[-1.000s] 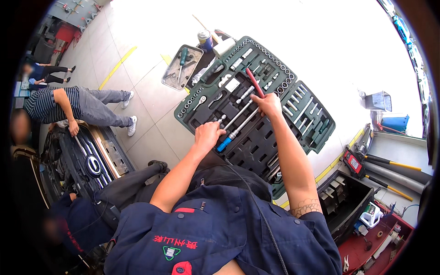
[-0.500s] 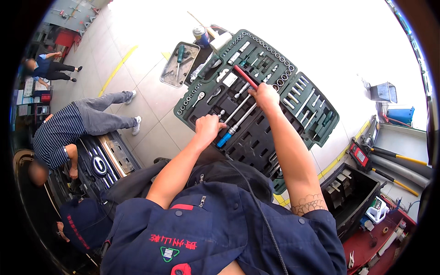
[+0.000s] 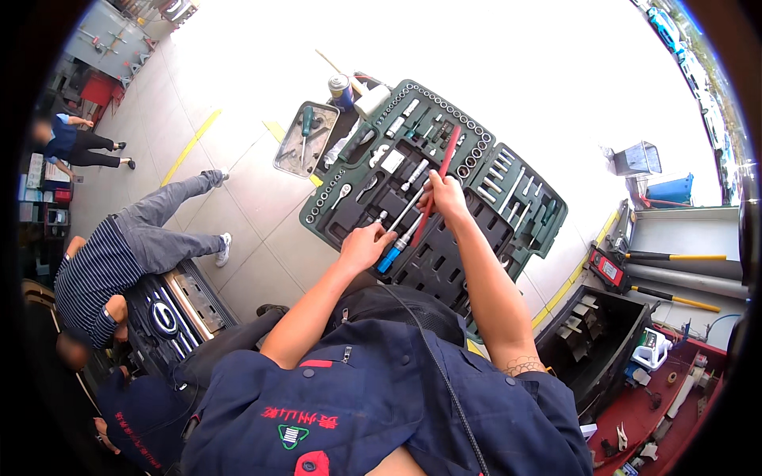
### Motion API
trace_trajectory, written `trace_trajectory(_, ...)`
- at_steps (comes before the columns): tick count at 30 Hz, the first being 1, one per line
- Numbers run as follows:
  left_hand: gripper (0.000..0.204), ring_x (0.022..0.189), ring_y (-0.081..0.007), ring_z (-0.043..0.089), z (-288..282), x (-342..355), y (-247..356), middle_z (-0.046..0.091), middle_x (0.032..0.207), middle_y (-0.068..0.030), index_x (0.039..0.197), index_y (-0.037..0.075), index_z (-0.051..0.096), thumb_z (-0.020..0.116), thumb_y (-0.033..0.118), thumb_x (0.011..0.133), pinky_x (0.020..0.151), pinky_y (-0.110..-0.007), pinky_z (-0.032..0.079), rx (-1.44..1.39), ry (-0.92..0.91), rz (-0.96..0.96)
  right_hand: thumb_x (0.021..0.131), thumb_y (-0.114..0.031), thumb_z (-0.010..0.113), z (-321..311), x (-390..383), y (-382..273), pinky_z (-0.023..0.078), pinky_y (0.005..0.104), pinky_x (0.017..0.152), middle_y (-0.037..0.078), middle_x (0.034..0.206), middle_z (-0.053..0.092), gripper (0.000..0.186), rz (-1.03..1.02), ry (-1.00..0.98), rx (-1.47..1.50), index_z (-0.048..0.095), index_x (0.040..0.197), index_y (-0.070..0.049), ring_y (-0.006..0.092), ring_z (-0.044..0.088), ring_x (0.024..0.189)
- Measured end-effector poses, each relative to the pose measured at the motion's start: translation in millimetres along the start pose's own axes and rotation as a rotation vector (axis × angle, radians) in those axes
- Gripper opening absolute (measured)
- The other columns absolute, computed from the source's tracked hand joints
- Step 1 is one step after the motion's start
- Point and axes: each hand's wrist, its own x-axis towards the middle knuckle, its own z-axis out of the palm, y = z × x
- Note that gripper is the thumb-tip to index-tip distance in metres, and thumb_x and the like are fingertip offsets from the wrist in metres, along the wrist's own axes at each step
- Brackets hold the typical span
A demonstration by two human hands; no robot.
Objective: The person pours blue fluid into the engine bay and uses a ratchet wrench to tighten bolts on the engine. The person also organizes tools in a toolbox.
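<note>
My right hand (image 3: 446,197) is closed around a long, thin red bar (image 3: 449,151), which slants over the open socket set case (image 3: 508,246). A slim silver rod (image 3: 409,213) spans from my right fingers down to my left hand. My left hand (image 3: 363,246) has its fingers curled at the rod's lower end. A short chrome piece (image 3: 381,216) shows just above that hand; whether it is held I cannot make out. Beside the fingers a torque wrench with a blue grip (image 3: 389,259) lies across the case.
Left of the case lies a metal tray (image 3: 279,159) with a green-handled screwdriver (image 3: 306,123), near a spray can (image 3: 340,89). A black bin (image 3: 556,361) and a red cart (image 3: 635,424) stand at the right. Another person (image 3: 103,262) bends over a car grille at the left.
The red bar has swung from leaning left to leaning right, its lower end now nearer me. My right hand has shifted left and down. The whole view has moved slightly.
</note>
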Motion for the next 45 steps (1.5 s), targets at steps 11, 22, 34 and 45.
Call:
trace_trajectory(11,0.033,0.082,-0.0366,0.075,-26,-2,-42,0.074,0.080,-0.0153,0.103,0.008,0.069,0.062,0.040,0.102,0.073,-0.048,0.058,0.305,0.114,0.120,0.107,-0.047,0.052,86,-5,8,0.059,0.0362,0.057,0.014,0.072,0.074,0.058,0.102,0.050,-0.453,0.070,0.087,0.004,0.0247,0.072,0.055)
trace_trajectory(22,0.049,0.106,-0.0349,0.066,-63,3,-72,0.066,0.107,-0.0158,0.111,0.004,0.063,0.077,0.046,0.090,0.088,-0.046,0.054,0.369,0.180,0.245,0.090,-0.054,0.073,51,15,-40,0.052,0.0501,0.092,0.017,0.115,0.070,0.054,-0.444,0.554,-0.992,0.070,0.121,-0.010,0.0368,0.066,0.112)
trace_trajectory(34,0.090,0.130,-0.0376,0.056,-60,49,-55,0.056,0.138,-0.0201,0.147,0.002,0.047,0.081,0.057,0.083,0.106,-0.050,0.048,0.282,-0.025,-0.006,0.074,-0.063,0.086,20,75,-66,0.042,0.0443,0.117,0.027,0.148,0.057,0.105,-0.104,0.011,-1.022,0.051,0.149,0.001,0.0388,0.055,0.138)
trace_trajectory(45,0.086,0.135,-0.0379,0.051,-52,67,-30,0.052,0.142,-0.0222,0.144,-0.003,0.044,0.084,0.045,0.084,0.107,-0.054,0.045,0.239,-0.073,-0.133,0.064,-0.057,0.095,30,80,-72,0.049,0.0429,0.107,0.024,0.129,0.069,0.099,-0.032,0.049,-1.043,0.059,0.134,0.003,0.0369,0.064,0.126)
